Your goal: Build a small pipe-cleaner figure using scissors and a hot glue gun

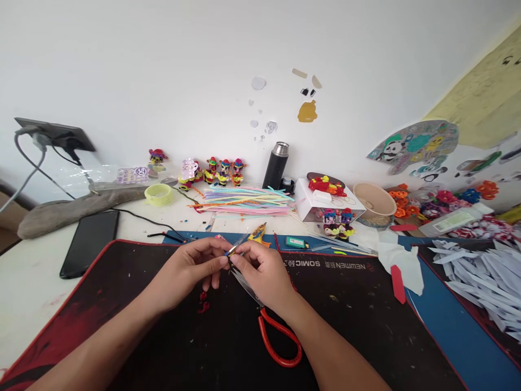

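In the middle of the head view both hands meet over a black mat (345,320). My left hand (195,263) and my right hand (260,271) each pinch a small blue and yellow piece (230,252) between thumb and fingers; its kind is too small to make out. Scissors with red handles (280,347) lie on the mat, their blades partly hidden under my right hand. Just below the left fingers is a small dark red fuzzy piece (203,304); whether it hangs or lies there I cannot tell. Beyond the fingertips sits a yellow glue gun-like tool (258,233).
Behind the mat lie pastel pipe cleaners (248,201), several small fuzzy figures (223,171), yellow tape (158,194) and a black thermos (277,165). At left is a phone (90,244). To the right are a white box (325,201), a bowl (374,199) and paper strips (484,277).
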Demonstrator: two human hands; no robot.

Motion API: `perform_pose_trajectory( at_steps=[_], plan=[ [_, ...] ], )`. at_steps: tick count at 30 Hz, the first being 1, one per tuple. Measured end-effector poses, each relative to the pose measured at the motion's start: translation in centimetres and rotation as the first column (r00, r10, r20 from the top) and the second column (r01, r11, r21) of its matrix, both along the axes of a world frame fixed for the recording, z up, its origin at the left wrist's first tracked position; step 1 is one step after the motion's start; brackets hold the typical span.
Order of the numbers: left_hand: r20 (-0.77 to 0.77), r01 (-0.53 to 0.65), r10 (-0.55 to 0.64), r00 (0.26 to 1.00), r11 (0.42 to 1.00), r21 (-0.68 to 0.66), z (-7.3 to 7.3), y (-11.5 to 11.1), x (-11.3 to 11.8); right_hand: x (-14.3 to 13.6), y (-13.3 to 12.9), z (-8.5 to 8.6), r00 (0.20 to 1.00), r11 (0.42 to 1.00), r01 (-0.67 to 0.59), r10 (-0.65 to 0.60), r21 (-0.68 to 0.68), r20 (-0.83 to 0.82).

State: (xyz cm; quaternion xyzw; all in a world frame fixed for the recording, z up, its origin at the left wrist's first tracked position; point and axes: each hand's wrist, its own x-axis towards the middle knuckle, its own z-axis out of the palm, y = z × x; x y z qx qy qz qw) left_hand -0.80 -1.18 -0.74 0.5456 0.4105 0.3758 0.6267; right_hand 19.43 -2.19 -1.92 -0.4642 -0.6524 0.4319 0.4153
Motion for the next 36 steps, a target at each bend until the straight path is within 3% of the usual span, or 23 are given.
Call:
perform_pose_trajectory(
  at_steps=[16,36],
  plan=[
    [-0.101,-0.048,0.056,0.993,0.995,0.082,0.28,-0.44,0.30,0.01,0.09,-0.12,0.999,1.000,0.006,-0.006,0.002,-0.045],
    [-0.130,-0.027,0.044,0.991,0.991,0.129,0.40,-0.49,0.50,0.12,0.17,0.22,1.000,1.000,0.006,-0.007,-0.005,-0.027]
  ],
)
